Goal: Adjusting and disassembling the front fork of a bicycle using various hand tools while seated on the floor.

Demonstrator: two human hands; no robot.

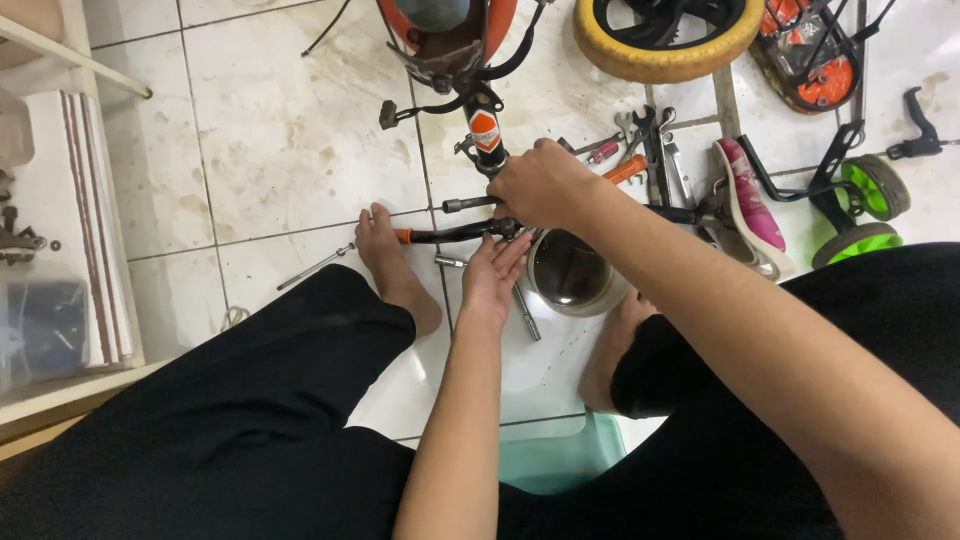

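Here, near the middle of the frame, a black bicycle stem [487, 135] with an orange badge runs down from the orange frame [445, 30] at the top edge. The right hand [545, 183] is closed over the stem's lower end, knuckles up, its forearm reaching in from the lower right corner. Just below it, a black wrench with an orange grip [455, 234] lies crosswise; the left hand [492, 275] rests under its right end, palm up with fingers loosely open, touching the tool rather than clasping it. That forearm rises straight from the bottom edge. A round metal bowl [572, 275] sits just right of the left hand, under the right wrist. Spanners [650, 135] lie on the tiled floor [290, 140] in the upper right, beside a yellow-tyred wheel [665, 40].
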